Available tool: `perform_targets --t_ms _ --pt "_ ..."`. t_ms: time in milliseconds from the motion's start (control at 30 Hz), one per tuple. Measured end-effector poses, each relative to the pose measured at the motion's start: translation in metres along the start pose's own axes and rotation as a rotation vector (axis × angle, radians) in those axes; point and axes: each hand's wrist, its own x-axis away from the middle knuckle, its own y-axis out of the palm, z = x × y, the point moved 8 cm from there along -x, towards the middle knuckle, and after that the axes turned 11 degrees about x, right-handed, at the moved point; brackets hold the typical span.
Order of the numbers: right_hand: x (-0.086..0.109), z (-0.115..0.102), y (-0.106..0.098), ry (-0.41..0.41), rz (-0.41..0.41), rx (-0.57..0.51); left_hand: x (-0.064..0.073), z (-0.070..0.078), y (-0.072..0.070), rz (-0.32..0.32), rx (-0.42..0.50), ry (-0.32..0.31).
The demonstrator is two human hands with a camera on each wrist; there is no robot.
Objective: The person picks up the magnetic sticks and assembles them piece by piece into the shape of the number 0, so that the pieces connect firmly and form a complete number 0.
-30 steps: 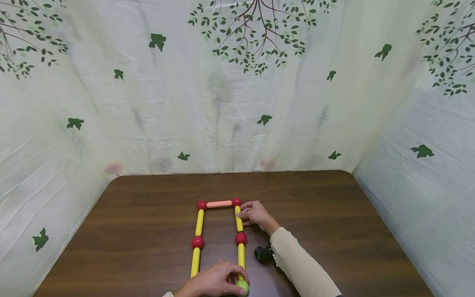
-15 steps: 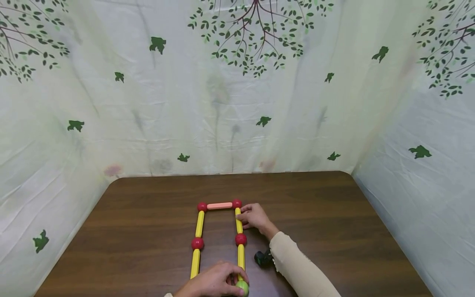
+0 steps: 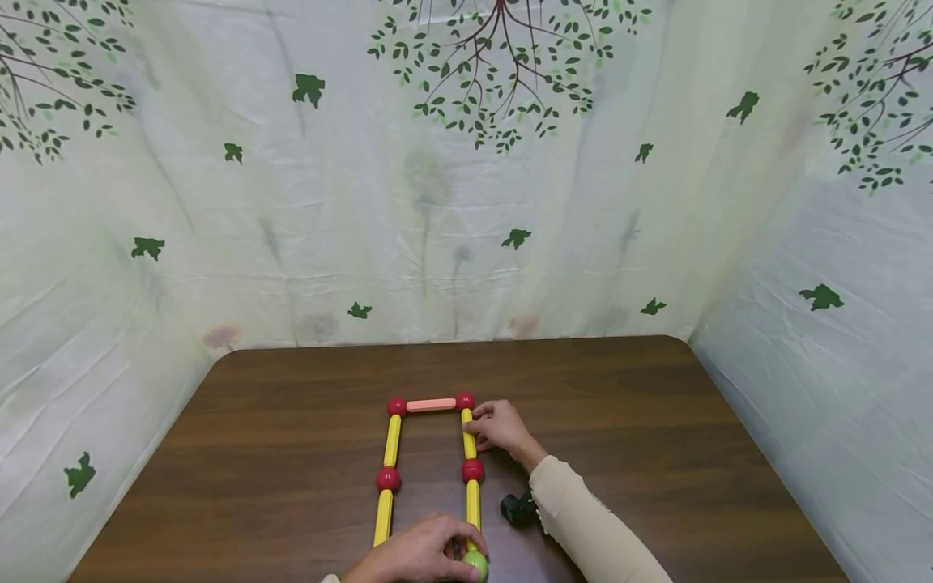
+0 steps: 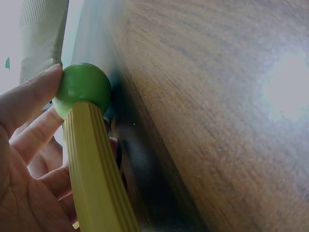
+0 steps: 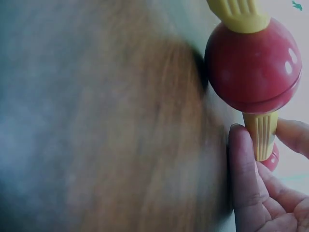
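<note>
A toy frame of yellow rods, red balls and a pink rod (image 3: pixel 431 405) lies on the brown table. My left hand (image 3: pixel 421 552) pinches a green ball (image 4: pixel 83 86) at the near end of the frame's right side. From that ball a ribbed yellow rod (image 4: pixel 99 169) runs toward the camera in the left wrist view. Farther up the same side, my right hand (image 3: pixel 503 429) holds the upper yellow rod (image 3: pixel 469 436) between thumb and fingers. This rod joins a far red ball (image 3: pixel 465 401) to a middle red ball (image 5: pixel 251 67). Parts of the rod are behind the right fingers.
The frame's left side has a corner red ball (image 3: pixel 397 406), a middle red ball (image 3: pixel 388 478) and a lower yellow rod (image 3: pixel 383 518), whose near end is hidden by the left hand. A black device (image 3: pixel 517 508) sits beside the right sleeve (image 3: pixel 583 510). Leaf-printed cloth (image 3: pixel 437 202) surrounds the table's back.
Both hands keep the same holds and the frame stays in place. Only the head view has shifted very slightly, so the scene appears a little lower.
</note>
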Motion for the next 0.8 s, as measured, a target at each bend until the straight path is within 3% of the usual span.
perform_targets --t_ms 233,333,367,567,700,800 --pt "0.009 -0.004 0.002 -0.059 -0.028 0.006 0.005 0.004 -0.004 0.025 -0.052 0.041" --pt "0.016 -0.007 0.001 -0.103 -0.050 0.048 0.010 0.010 -0.015 0.083 -0.131 0.082" --pt "0.019 -0.009 0.001 -0.121 -0.062 0.062 0.013 0.013 -0.021 0.108 -0.174 0.107" --pt "0.040 -0.014 0.004 -0.203 -0.152 0.144 0.039 0.022 -0.070 0.357 -0.399 0.100" --pt "0.053 -0.015 0.005 -0.237 -0.169 0.259 0.058 0.020 -0.101 0.536 -0.520 0.058" --pt "0.059 -0.016 0.007 -0.261 -0.162 0.336 0.065 0.014 -0.114 0.607 -0.563 0.044"
